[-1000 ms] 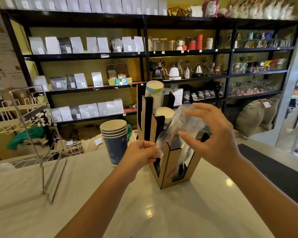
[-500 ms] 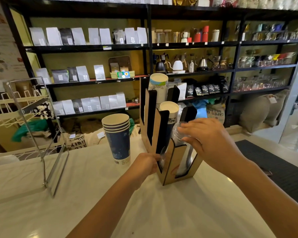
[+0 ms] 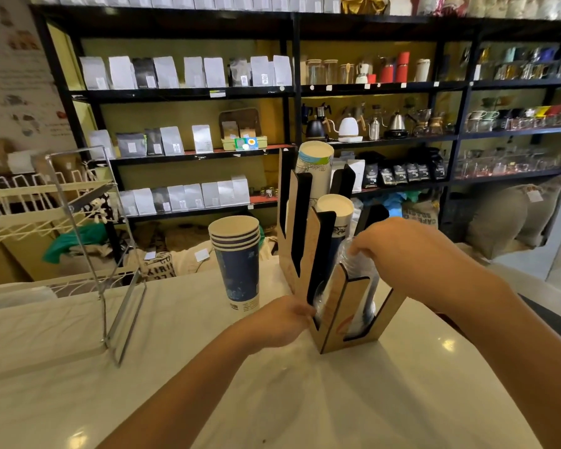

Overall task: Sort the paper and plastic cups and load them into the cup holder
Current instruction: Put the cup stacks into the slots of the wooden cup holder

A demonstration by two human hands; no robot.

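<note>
A brown and black cardboard cup holder [image 3: 334, 306] stands on the white counter [image 3: 208, 384] with three stepped slots. Its back slot holds a tall white paper cup stack [image 3: 316, 163], its middle slot a shorter paper stack [image 3: 335, 207]. A stack of clear plastic cups [image 3: 358, 280] sits upside down in the front slot. My right hand [image 3: 408, 254] rests on top of that stack, fingers curled over it. My left hand [image 3: 279, 319] is closed against the holder's front left edge at the base. A stack of blue paper cups [image 3: 237, 260] stands on the counter left of the holder.
A clear acrylic stand [image 3: 110, 254] sits at the counter's left, with a white wire rack [image 3: 20, 202] behind it. Dark shelves with bags, kettles and jars [image 3: 337, 124] fill the background. Sacks lie on the floor to the right.
The plastic cup stack went from tilted in both hands above the holder down into the front slot. My right hand followed it down; my left hand dropped to the holder's base.
</note>
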